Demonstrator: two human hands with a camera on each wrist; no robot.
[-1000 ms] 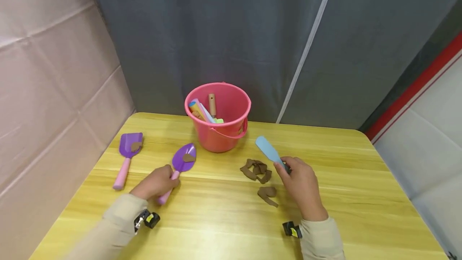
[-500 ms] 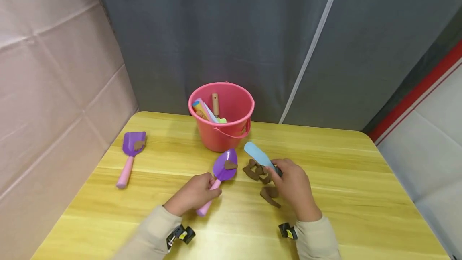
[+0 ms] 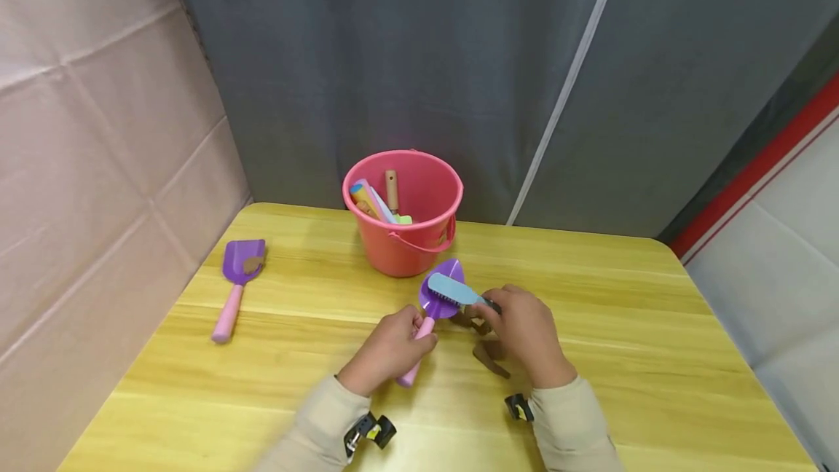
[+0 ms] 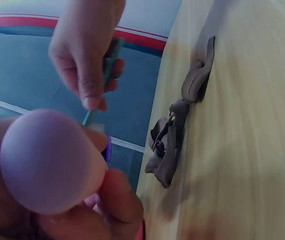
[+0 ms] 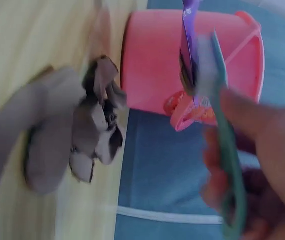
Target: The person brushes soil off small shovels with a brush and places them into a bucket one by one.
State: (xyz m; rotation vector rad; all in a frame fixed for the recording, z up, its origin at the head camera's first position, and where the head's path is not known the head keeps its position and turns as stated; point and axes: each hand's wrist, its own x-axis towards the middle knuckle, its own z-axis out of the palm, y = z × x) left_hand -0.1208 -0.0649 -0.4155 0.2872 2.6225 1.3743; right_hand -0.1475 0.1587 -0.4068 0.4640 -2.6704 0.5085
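My left hand point(image 3: 388, 349) grips the pink handle of a purple toy trowel point(image 3: 451, 269) and holds it above the table. My right hand point(image 3: 526, 330) pinches a light-blue brush point(image 3: 452, 289) by its handle, bristles down over the trowel's blade. In the right wrist view the blurred white bristles point(image 5: 207, 75) are right at the blade, where an edge of a brown piece point(image 5: 186, 75) shows. Several dark-brown soft-looking strips point(image 5: 95, 125) lie on the table below the hands, partly hidden in the head view. The rounded handle end point(image 4: 50, 160) fills the left wrist view.
A pink bucket point(image 3: 400, 257) holding several tools, one with a wooden handle point(image 3: 392, 190), stands at the table's back edge, just behind the trowel. At the left lies a purple toy shovel point(image 3: 239, 261) with a brown piece on it. A grey curtain point(image 3: 406, 57) hangs behind.
My left hand has carried the trowel rightward, from the table's left-middle to beside the brown strips. My right hand has brought the brush left and tilted it down onto the trowel's blade.
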